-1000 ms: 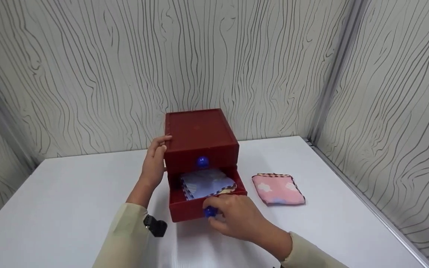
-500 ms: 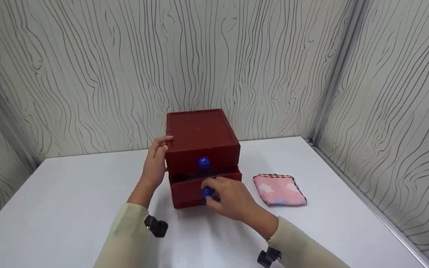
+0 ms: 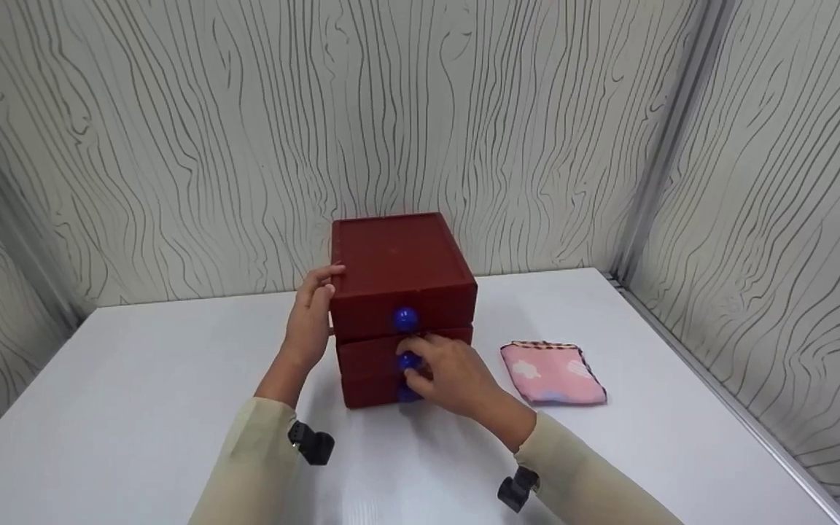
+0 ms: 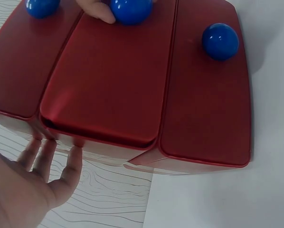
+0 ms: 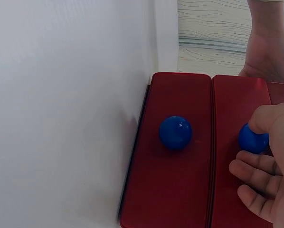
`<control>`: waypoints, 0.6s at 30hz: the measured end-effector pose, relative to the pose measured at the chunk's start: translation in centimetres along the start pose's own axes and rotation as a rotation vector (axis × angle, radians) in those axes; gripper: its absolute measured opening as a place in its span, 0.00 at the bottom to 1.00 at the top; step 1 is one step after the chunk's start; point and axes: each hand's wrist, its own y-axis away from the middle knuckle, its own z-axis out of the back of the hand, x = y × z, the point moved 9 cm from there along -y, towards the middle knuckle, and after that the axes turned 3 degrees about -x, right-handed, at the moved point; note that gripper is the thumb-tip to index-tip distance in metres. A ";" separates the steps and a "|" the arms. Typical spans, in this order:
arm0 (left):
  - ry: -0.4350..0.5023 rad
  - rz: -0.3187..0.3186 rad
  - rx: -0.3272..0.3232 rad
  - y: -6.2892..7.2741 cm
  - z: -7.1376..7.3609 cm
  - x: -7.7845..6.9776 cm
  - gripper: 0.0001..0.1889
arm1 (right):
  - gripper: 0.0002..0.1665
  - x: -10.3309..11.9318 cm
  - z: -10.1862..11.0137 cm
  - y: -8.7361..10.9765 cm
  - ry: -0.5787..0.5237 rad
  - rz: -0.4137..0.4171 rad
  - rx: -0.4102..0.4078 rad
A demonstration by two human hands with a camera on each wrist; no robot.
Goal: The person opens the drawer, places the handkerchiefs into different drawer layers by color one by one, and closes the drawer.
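Observation:
A red cabinet (image 3: 398,251) of three stacked drawers stands on the table, a round blue knob on each front. My right hand (image 3: 456,375) pinches the middle drawer's knob (image 5: 252,141) between thumb and fingers. The middle drawer (image 4: 111,76) stands slightly proud of the fronts above and below it. Against the cabinet's left side rests my left hand (image 3: 309,317), fingers extended, one fingertip over the top edge. The left wrist view shows those fingers along the side wall. The drawer's inside is hidden.
A folded pink cloth (image 3: 555,373) with white cloud shapes lies on the white table (image 3: 172,408), right of the cabinet. Behind stands a wood-grain patterned wall (image 3: 267,131), and another panel (image 3: 792,219) borders the table at the right.
The right hand has pushed the middle drawer inward, from well open to nearly flush. The folded blue cloth inside has gone out of sight. The left hand keeps its place on the cabinet.

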 end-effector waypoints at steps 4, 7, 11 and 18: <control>0.003 -0.010 -0.001 -0.1 -0.1 -0.1 0.20 | 0.13 -0.1 0.1 -0.1 0.012 0.007 0.004; -0.013 -0.013 -0.005 0.0 -0.1 0.0 0.20 | 0.12 0.0 0.1 -0.2 0.016 0.006 0.000; -0.037 -0.005 -0.006 0.0 -0.1 -0.1 0.20 | 0.11 0.0 0.1 -0.3 0.034 0.010 -0.012; -0.028 -0.014 -0.014 0.1 -0.1 -0.1 0.20 | 0.12 0.2 0.3 -0.2 0.101 0.049 -0.044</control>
